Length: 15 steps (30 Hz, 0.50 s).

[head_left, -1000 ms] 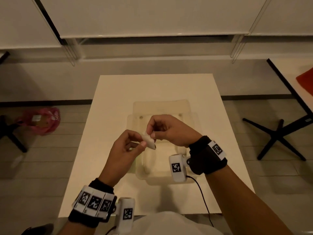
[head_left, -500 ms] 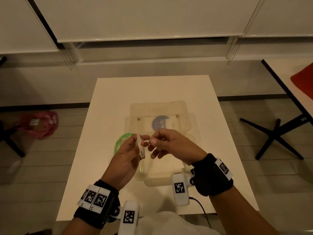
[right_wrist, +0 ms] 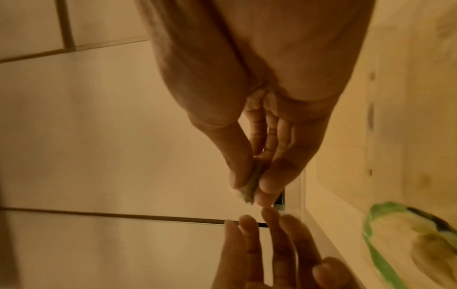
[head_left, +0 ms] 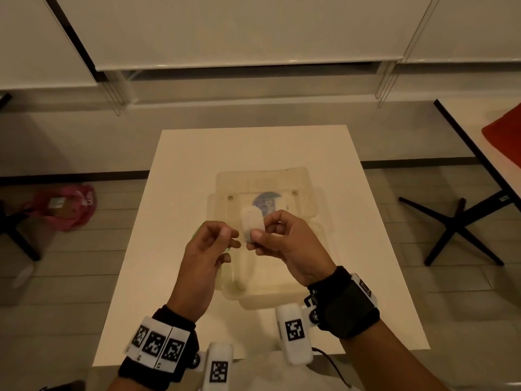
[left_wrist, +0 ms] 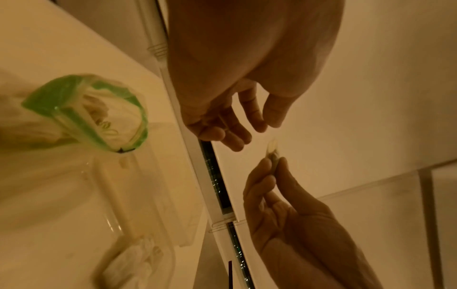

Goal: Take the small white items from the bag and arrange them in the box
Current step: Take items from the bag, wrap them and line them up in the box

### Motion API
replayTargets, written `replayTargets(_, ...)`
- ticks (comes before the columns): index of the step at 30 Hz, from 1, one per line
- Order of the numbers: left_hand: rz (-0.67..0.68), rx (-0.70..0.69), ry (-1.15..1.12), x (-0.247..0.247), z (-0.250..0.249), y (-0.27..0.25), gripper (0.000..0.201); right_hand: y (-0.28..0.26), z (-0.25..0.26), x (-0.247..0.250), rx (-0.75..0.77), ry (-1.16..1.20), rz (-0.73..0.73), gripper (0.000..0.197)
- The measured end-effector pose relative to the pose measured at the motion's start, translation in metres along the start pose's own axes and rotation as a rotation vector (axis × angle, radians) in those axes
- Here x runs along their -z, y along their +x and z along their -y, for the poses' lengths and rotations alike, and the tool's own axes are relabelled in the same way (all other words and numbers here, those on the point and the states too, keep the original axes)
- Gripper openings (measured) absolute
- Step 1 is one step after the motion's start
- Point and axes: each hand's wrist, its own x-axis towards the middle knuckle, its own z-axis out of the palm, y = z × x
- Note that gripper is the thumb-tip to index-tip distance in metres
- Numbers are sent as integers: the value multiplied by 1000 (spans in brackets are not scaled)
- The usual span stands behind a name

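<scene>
Both hands are raised side by side above the near half of the table [head_left: 180,170], wrists toward the near edge and fingers pointing away. The left hand [head_left: 207,249] holds nothing, its fingers loosely curled with thumb and forefinger close together; its fingertips [right_wrist: 247,220] sit just short of the right hand. The right hand [head_left: 284,244] pinches one small white item [head_left: 253,221] between thumb and forefinger, the item standing upright above the fingertips; the wrist views show only its thin edge, blurred.

Below the hands lies one clear plastic box [head_left: 298,289], partly covered by them. In the left wrist view some white pieces [left_wrist: 138,260] lie at its near end, too blurred to count. One bag [left_wrist: 94,115] with a green rim rests by the box's left side, its mouth open on white contents; from the head it is almost wholly hidden behind the left hand. The box's lid [head_left: 265,179] lies open toward the far edge.
</scene>
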Motion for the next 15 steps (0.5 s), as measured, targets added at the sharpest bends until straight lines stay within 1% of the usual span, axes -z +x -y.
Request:
replayTargets(2, 17, -53, 85, 0, -2, -2, 26, 0, 0, 2, 52, -20, -58, 28)
replayTargets(4, 32, -71, 145, -1, -4, -3, 36, -1, 0, 2, 102, -74, -92, 30)
replayTargets(6, 37, -72, 180, -4, -7, -3, 38, -2, 0, 2, 140, -148, -101, 31)
replayTargets(9, 33, -91, 213, -8, -11, -2, 31, -2, -2, 1, 174, -230, -102, 33)
replayTargets(12, -40, -113, 239, -11, -12, 1, 13, -1, -6, 1, 188, -271, -98, 32)
replayTargets(13, -64, -133, 258, -11, -13, 1, 5, -1, -7, 1, 187, -273, -91, 30)
replayTargets(14, -83, -165, 296, -11, -14, 2, 2, -2, -8, 1, 185, -272, -82, 27)
replayTargets(15, -97, -203, 344, -11, -14, 2, 5, -2, -9, 1, 183, -268, -73, 23)
